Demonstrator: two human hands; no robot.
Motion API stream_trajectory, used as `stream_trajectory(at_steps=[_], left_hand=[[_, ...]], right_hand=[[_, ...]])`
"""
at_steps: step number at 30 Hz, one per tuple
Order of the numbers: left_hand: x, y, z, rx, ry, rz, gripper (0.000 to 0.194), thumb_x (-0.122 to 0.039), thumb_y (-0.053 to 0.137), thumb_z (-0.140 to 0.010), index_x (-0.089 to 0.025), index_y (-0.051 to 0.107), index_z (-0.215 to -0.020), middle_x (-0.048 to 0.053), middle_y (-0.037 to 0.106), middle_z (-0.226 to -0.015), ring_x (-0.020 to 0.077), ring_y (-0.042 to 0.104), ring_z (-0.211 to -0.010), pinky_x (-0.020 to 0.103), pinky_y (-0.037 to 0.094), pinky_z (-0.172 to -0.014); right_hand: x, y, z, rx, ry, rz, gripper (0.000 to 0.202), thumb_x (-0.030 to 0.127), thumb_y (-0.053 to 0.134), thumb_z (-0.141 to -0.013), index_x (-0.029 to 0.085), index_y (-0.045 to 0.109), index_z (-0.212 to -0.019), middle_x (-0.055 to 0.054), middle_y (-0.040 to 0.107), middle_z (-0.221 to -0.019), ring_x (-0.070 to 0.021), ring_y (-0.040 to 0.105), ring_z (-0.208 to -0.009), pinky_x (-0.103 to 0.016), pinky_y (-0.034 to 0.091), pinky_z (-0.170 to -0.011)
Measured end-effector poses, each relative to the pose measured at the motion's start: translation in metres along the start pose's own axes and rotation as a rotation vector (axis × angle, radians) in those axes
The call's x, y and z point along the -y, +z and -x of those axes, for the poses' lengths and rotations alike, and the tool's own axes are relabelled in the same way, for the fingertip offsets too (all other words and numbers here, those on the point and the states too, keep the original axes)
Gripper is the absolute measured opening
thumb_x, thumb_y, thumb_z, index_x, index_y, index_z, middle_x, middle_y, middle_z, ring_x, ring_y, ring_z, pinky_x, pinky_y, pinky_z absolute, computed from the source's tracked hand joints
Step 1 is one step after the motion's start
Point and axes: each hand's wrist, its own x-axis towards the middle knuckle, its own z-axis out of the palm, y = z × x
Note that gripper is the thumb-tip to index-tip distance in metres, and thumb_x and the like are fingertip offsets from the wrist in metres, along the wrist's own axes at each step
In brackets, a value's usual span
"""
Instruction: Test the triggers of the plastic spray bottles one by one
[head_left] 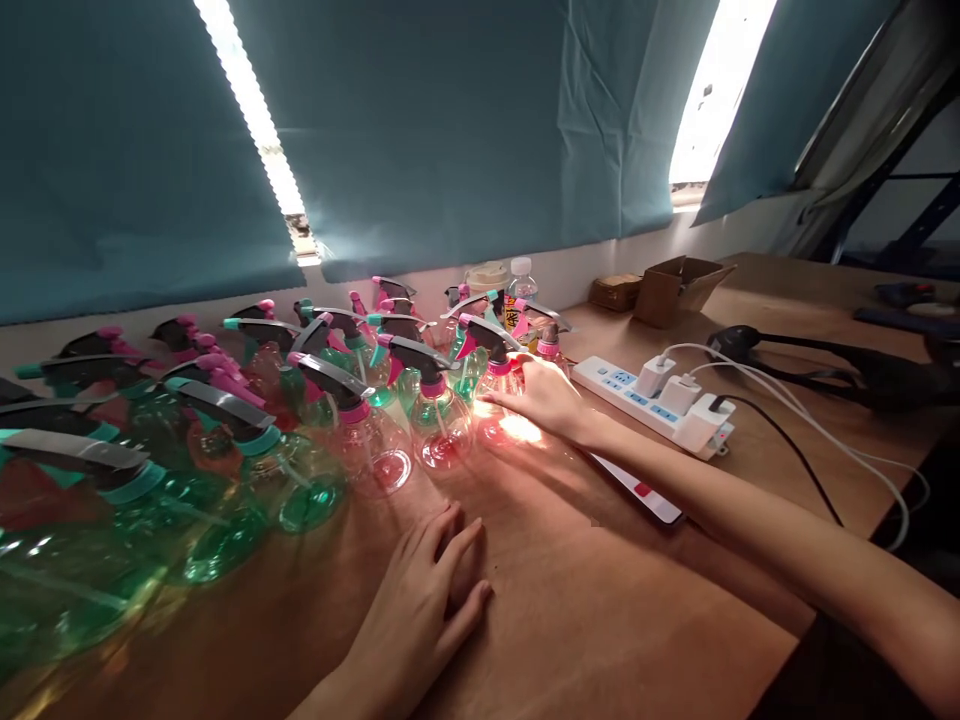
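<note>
My left hand [427,590] rests on the brown table [585,600] near its front, fingers apart and holding nothing. My right hand [544,395] reaches to a clear spray bottle [495,425] with a pink collar and a dark trigger head; its fingers are around the neck, just below the head. The bottle stands upright at the right end of the group. Beside it are more clear bottles with pink collars, one [442,430] close by and another [375,455] further left. Green bottles [300,490] with teal collars stand at the left.
Right of my right hand lies a white power strip [630,400] with plugs and trailing cables. A phone-like white object [637,490] is partly under my right forearm. Behind are an open cardboard box [679,290], a capped water bottle [523,280] and blue-grey curtains [450,130].
</note>
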Motion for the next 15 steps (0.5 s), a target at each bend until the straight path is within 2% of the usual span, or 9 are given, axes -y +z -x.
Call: stream_trajectory(at_steps=[4,9,12,15], left_hand=[[0.001,0.012,-0.013,-0.036,0.035,0.058,0.041,-0.032,0.052,-0.094,-0.022,0.053,-0.134,0.013,0.052,-0.137,0.033,0.048,-0.127,0.05,0.046,-0.102],[0.002,0.019,-0.023,-0.024,0.049,0.095,0.041,-0.034,0.051,-0.095,-0.023,0.052,-0.135,0.012,0.051,-0.137,0.0333,0.047,-0.127,0.051,0.044,-0.103],[0.002,0.02,-0.03,-0.011,0.05,0.115,0.041,-0.034,0.051,-0.095,-0.023,0.052,-0.134,0.013,0.051,-0.137,0.0335,0.047,-0.126,0.052,0.043,-0.103],[0.0,0.021,-0.041,-0.003,0.054,0.134,0.04,-0.033,0.052,-0.094,-0.024,0.053,-0.133,0.012,0.052,-0.136,0.0329,0.048,-0.124,0.052,0.043,-0.102]], right_hand=[[0.002,0.002,-0.004,0.013,0.003,-0.029,0.045,0.053,0.069,-0.079,0.011,0.064,-0.095,-0.016,0.07,-0.097,-0.0274,0.068,-0.087,-0.037,0.052,-0.077],[0.005,-0.002,0.003,0.004,0.051,-0.081,0.047,0.053,0.07,-0.076,0.012,0.063,-0.097,-0.014,0.07,-0.087,-0.0302,0.067,-0.083,-0.04,0.052,-0.073],[0.001,-0.015,0.015,-0.018,0.051,-0.154,0.044,0.05,0.07,-0.077,0.013,0.063,-0.102,-0.011,0.071,-0.09,-0.0261,0.067,-0.078,-0.038,0.053,-0.071],[-0.012,-0.035,0.028,-0.041,0.059,-0.231,0.024,0.04,0.064,-0.085,0.018,0.067,-0.094,-0.007,0.073,-0.094,-0.0197,0.068,-0.078,-0.032,0.053,-0.075]])
